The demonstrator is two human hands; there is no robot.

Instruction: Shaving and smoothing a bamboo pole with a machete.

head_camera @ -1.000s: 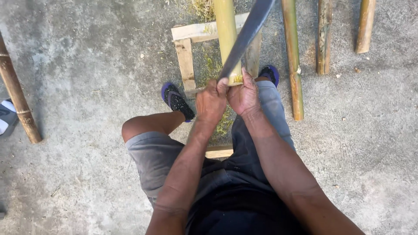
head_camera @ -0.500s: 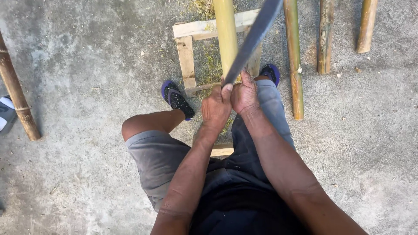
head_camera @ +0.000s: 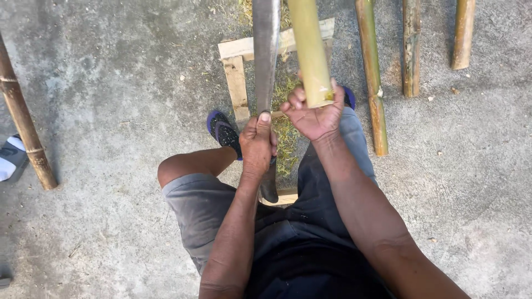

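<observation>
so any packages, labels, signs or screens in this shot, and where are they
None in view: no package, label, sign or screen.
What shows is a left hand on a long dark blade, a right hand on a yellow-green bamboo pole, a pale wooden frame and bare grey concrete floor.

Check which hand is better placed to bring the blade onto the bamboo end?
Left, probably. The left hand already grips the long blade, which stands alongside the bamboo pole. The right hand is wrapped around the pole's near end, steadying it.
</observation>
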